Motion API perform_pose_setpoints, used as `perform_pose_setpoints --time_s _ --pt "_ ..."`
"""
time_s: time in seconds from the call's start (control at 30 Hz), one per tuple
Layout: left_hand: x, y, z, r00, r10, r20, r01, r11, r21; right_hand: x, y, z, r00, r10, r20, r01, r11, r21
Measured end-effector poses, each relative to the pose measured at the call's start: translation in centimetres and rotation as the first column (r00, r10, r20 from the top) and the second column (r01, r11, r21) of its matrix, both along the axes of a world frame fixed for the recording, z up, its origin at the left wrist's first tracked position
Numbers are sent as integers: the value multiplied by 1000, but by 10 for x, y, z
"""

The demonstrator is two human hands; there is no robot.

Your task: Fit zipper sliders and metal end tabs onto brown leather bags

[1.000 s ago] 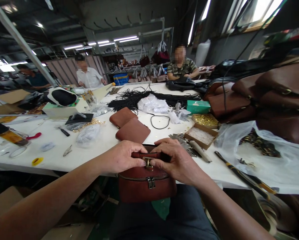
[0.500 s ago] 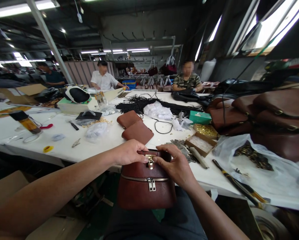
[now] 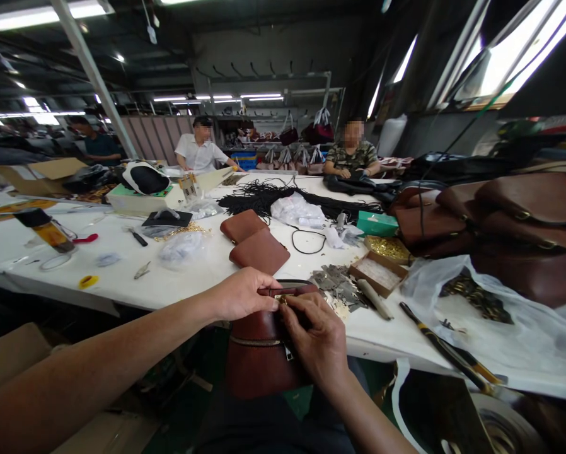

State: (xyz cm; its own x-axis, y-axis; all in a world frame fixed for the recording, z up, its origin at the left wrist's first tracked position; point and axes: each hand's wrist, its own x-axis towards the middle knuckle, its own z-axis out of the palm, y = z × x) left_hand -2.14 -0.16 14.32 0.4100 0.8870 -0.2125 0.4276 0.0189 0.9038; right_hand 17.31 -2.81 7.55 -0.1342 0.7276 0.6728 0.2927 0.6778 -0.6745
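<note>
A reddish-brown leather bag (image 3: 249, 372) stands upright at the table's front edge, above my lap. My left hand (image 3: 240, 295) is closed on its upper rim, thumb on the front face beside the gold clasp (image 3: 283, 299). With thumb and fingers together, my right hand (image 3: 317, 331) pinches at that clasp and hides most of it, along with the small padlock below. Across the bag's front runs a metal zipper (image 3: 254, 342), and one zipper pull (image 3: 288, 353) shows under my right hand.
Brown leather pieces (image 3: 259, 249) lie beyond the bag. To the right are metal plates (image 3: 342, 287), a small cardboard box (image 3: 376, 275), long-handled pliers (image 3: 446, 347), a plastic bag of fittings (image 3: 476, 296) and stacked brown bags (image 3: 524, 214). Two people sit across the white table (image 3: 169, 287).
My right hand has moved from the bag's right rim inward and down onto the clasp, covering the padlock. My left hand keeps its hold. The bag has turned slightly.
</note>
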Motion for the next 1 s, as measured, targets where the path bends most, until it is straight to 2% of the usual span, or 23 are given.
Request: perform_pose_setpoints --time_s 0.23,0.37,0.43,0.5,0.53,0.57,0.63,0.7,0.77,0.8,0.87,0.93,1.0 --pt "-1 0 -7 995 -26 96 33 997 -76 2 3 -11 994 -20 104 6 991 131" --pt "-1 -2 -10 996 -44 82 48 998 -51 2 4 -20 996 -7 85 0 997 83" --pt "-2 -7 -9 999 -54 6 54 998 32 0 2 -23 1000 26 2 -26 1000 -6" --pt "-2 -14 -8 990 -25 -137 57 971 232 -3 -2 -23 990 33 -136 -51 990 -133" --pt "-2 -18 -7 976 20 -216 63 928 367 -5 -4 -22 976 27 -214 -73 975 -211" --pt "-2 -22 -7 954 81 -289 80 860 504 -7 -5 -21 955 24 -297 -115 949 -294" --pt "-2 -30 -9 888 228 -399 153 671 725 -13 -6 -17 888 33 -459 -259 860 -439" --pt "-2 -36 -11 810 369 -455 253 481 839 -20 -5 -14 797 37 -602 -414 760 -501" --pt "0 -42 -12 742 470 -478 343 347 873 -28 -2 -14 722 14 -692 -490 717 -496" --pt "2 -45 -12 714 508 -481 374 304 876 -32 -1 -15 694 -4 -720 -500 717 -486" --pt "8 -50 -12 669 558 -491 417 265 870 -39 -1 -16 646 -35 -763 -514 719 -468" --pt "17 -56 -12 632 573 -522 451 275 849 -44 -3 -19 591 -60 -805 -549 701 -455" --pt "27 -63 -12 585 555 -592 512 313 800 -45 -7 -23 523 -101 -846 -602 660 -451"
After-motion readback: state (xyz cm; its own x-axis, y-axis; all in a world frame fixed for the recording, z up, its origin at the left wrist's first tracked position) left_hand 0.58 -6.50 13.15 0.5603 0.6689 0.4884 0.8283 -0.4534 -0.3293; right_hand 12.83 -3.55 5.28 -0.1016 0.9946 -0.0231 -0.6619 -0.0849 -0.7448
